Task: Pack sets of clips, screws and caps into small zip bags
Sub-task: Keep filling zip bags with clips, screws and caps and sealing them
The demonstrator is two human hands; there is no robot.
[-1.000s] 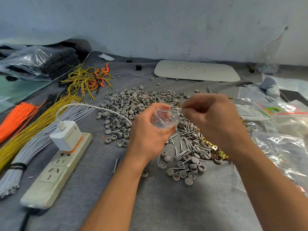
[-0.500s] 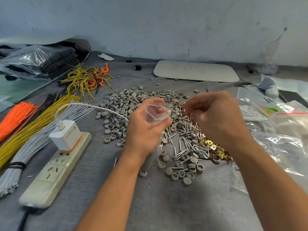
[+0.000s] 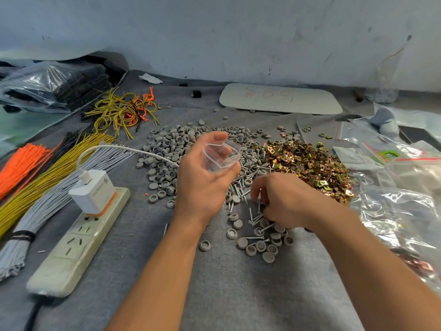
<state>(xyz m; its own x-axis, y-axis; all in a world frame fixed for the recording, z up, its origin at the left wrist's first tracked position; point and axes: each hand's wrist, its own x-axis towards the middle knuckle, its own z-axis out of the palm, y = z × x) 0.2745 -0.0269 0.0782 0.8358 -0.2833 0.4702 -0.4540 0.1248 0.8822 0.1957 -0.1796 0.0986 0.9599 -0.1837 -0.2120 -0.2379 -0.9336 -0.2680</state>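
Power strip at the left of the counter, grey caps heaped beside it. The left hand hangs above them, fingers curled round a small clear zip bag. Just right, the right hand is down on the screws, fingers bunched together; whether they pinch one, can't tell. Brass clips are piled beyond.

Soft, even, fairly bright light; shadows are faint, only a pale one on the cloth under the left hand. The bag it holds and the plastic bags at right show white glare. The right hand is slightly blurred. Edges bend and stretch; the near end of the power strip is smeared.
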